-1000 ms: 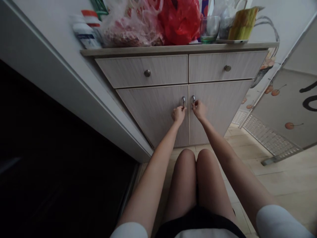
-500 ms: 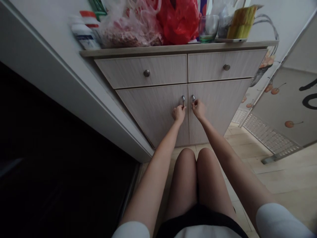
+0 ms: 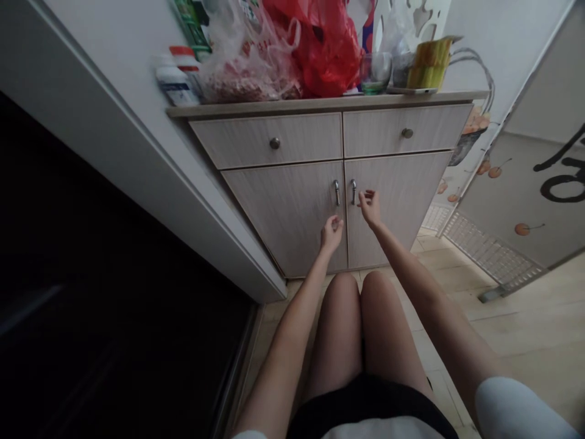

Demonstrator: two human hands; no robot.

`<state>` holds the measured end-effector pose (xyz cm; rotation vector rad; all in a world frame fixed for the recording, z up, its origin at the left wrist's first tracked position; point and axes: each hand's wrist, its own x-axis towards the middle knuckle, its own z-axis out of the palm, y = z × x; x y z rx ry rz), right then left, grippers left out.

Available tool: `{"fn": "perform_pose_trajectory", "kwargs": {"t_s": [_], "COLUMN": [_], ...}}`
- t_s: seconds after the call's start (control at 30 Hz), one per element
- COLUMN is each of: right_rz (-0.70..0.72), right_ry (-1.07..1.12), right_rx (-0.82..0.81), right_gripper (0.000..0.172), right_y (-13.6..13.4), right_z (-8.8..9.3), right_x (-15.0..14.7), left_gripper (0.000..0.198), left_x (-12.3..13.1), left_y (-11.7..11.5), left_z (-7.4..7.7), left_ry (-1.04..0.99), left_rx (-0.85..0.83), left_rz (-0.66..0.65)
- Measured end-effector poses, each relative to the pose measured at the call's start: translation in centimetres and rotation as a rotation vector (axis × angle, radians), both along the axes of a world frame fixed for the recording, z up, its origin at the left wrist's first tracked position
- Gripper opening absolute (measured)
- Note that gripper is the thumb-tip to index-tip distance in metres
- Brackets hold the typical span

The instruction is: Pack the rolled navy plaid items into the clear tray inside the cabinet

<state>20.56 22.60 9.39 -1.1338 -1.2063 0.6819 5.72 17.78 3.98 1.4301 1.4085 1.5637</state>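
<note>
A light wood-grain cabinet stands in front of me with its left door (image 3: 283, 213) and right door (image 3: 397, 183) closed. Each door has a metal pull, the left handle (image 3: 337, 192) and the right handle (image 3: 353, 191), side by side at the middle seam. My left hand (image 3: 331, 233) is just below the left handle, fingers curled loosely but apart, holding nothing. Beside the right handle, slightly to its right, my right hand (image 3: 370, 207) has its fingers spread and is empty. Neither hand grips a handle.
Above the doors are two drawers with round knobs (image 3: 275, 143). On the cabinet top (image 3: 256, 108) stand white bottles (image 3: 176, 84), a clear plastic bag (image 3: 247, 73), a red bag (image 3: 326, 55), a glass (image 3: 375, 74) and a yellow package (image 3: 428, 66). A screen with cherry prints (image 3: 516, 183) stands at right.
Both hands have let go of the door handles. The left moved down from its handle and the right moved down and slightly right. The doors look closed in both frames; my view has shifted slightly.
</note>
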Motion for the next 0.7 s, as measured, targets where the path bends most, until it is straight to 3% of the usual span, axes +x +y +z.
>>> {"fn": "perform_pose_trajectory", "kwargs": {"t_s": [0.17,0.3,0.43,0.6,0.7], "right_rz": [0.072,0.15,0.213,0.306,0.34], "right_ry": [0.236,0.238,0.205,0.196,0.219], "right_rx": [-0.1,-0.163,-0.182,-0.208,-0.262], "right_gripper": [0.063,0.071,0.073,0.074,0.074], "right_y": [-6.8,-10.8,-12.1,-11.4,-10.5], "right_z": [-4.9,-6.4,-4.4,-0.2,1.4], "right_x": [1.4,2.0,2.0,1.4,1.2], "left_gripper": [0.034,0.047,0.065,0.078,0.08], "left_x": [-1.2,-1.4,-1.1,-0.8,-0.9], "left_y": [-5.8,-8.6,-9.2,-7.3,-5.8], "left_z": [-3.6,-4.2,-2.3,2.4,4.7], "left_ry": [-0.209,-0.25,-0.22,-0.211,-0.19], "left_rx": [-0.107,-0.189,-0.28,-0.183,-0.181], "left_rz": [-0.013,0.006,-0.011,-0.056,-0.106]}}
